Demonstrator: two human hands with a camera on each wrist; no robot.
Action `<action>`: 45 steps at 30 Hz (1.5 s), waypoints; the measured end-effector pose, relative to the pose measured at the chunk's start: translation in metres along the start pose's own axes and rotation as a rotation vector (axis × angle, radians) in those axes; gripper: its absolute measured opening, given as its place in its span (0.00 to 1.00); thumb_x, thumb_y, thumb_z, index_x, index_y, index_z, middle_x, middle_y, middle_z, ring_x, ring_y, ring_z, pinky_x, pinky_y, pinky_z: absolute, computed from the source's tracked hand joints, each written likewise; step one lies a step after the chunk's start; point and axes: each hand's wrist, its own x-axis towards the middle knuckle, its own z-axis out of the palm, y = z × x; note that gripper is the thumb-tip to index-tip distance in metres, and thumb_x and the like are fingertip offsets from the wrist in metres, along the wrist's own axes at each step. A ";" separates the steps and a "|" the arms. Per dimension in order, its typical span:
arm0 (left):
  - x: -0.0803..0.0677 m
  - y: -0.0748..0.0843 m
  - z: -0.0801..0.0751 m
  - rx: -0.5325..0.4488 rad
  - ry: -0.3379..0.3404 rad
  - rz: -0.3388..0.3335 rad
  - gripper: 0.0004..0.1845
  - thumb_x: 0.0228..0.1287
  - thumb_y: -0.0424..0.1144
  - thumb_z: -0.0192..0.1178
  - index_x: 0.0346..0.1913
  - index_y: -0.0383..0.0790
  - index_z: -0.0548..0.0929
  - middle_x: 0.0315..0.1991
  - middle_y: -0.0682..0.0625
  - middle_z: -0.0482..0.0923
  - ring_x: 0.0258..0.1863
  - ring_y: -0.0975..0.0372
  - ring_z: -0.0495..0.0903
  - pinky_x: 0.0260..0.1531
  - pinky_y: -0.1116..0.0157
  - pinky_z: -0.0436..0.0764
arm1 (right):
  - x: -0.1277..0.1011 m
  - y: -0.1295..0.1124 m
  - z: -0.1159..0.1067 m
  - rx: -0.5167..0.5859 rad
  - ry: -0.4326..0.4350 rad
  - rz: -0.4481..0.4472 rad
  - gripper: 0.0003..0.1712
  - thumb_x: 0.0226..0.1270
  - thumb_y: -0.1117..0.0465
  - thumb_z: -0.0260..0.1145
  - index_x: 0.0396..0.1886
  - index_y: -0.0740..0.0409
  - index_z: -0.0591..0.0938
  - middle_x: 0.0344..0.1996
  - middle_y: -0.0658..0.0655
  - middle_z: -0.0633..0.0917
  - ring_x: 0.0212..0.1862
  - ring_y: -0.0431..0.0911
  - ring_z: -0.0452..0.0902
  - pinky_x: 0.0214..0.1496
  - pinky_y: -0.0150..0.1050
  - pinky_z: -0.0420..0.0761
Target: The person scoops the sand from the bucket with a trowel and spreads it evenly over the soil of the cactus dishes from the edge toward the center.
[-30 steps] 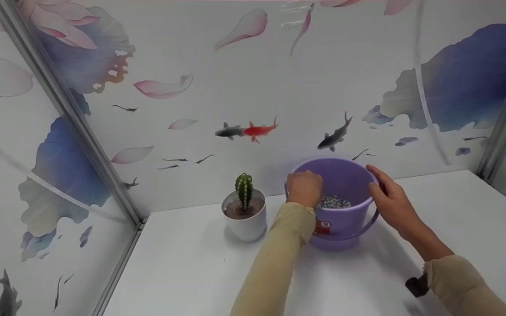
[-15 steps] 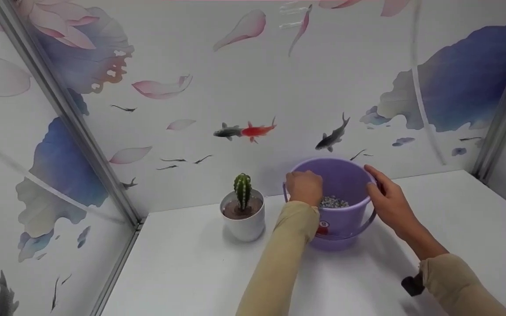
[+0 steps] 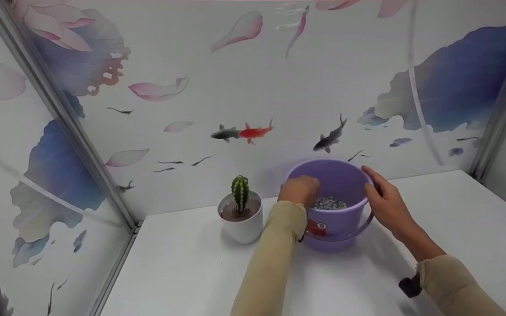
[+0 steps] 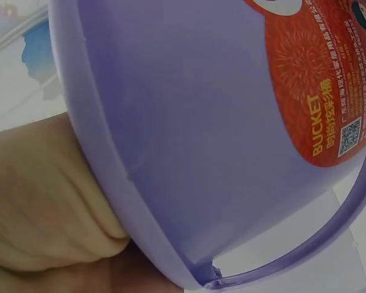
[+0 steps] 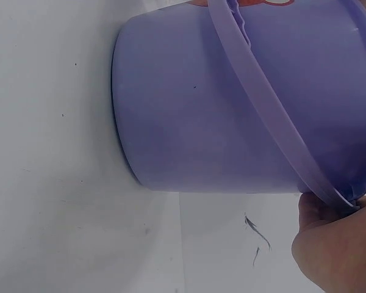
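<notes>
A purple bucket (image 3: 332, 224) stands on the white table, holding small grey and white pebbles (image 3: 330, 203) at its bottom. My left hand (image 3: 299, 191) reaches over the left part of its rim; the fingers are hidden. In the left wrist view that hand (image 4: 49, 201) lies behind the rim (image 4: 104, 152). On the opposite side my right hand (image 3: 387, 199) grips the bucket's rim near the handle joint, thumb towards me. The right wrist view shows this hand (image 5: 341, 250) beside the lowered handle (image 5: 268, 110).
A cactus (image 3: 240, 193) in a white pot (image 3: 244, 228) stands just left of the bucket. Behind the table (image 3: 182, 263) rises a wall (image 3: 235, 83) printed with fish and petals. A metal-framed panel (image 3: 59, 105) borders the left side.
The left hand has turned and dipped slightly at the bucket's left rim. The right hand keeps its hold. The whole head view has shifted a little.
</notes>
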 end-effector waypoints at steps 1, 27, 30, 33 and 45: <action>0.000 -0.002 0.000 -0.026 -0.022 0.002 0.11 0.79 0.34 0.61 0.44 0.47 0.94 0.47 0.55 0.94 0.46 0.64 0.91 0.50 0.61 0.90 | 0.000 0.000 0.001 0.004 -0.001 -0.005 0.35 0.91 0.50 0.47 0.90 0.50 0.54 0.88 0.58 0.56 0.87 0.58 0.55 0.63 0.12 0.65; 0.010 -0.023 0.017 -0.416 -0.022 0.056 0.11 0.76 0.43 0.71 0.54 0.46 0.94 0.52 0.54 0.93 0.56 0.60 0.88 0.63 0.61 0.84 | -0.001 0.002 0.000 0.012 0.002 -0.019 0.35 0.91 0.50 0.46 0.90 0.52 0.55 0.88 0.60 0.57 0.86 0.60 0.55 0.62 0.11 0.65; 0.007 -0.024 0.019 -0.432 0.016 0.049 0.11 0.75 0.44 0.71 0.55 0.49 0.94 0.54 0.57 0.92 0.59 0.59 0.87 0.66 0.60 0.83 | -0.001 0.002 0.001 0.021 -0.002 -0.022 0.35 0.91 0.49 0.46 0.90 0.52 0.54 0.88 0.60 0.57 0.86 0.60 0.55 0.62 0.11 0.65; 0.004 -0.026 0.020 -0.428 0.057 0.029 0.10 0.76 0.45 0.70 0.54 0.52 0.94 0.54 0.58 0.92 0.61 0.57 0.84 0.69 0.57 0.80 | -0.001 0.002 0.002 0.026 -0.007 -0.020 0.35 0.91 0.50 0.46 0.90 0.52 0.54 0.88 0.59 0.57 0.87 0.60 0.55 0.64 0.12 0.65; 0.004 -0.025 0.025 -0.416 0.203 -0.027 0.10 0.76 0.46 0.70 0.54 0.54 0.94 0.51 0.60 0.92 0.58 0.57 0.80 0.67 0.57 0.76 | -0.001 0.002 0.003 0.013 0.010 0.013 0.35 0.91 0.50 0.45 0.90 0.50 0.53 0.88 0.59 0.57 0.86 0.61 0.57 0.80 0.48 0.65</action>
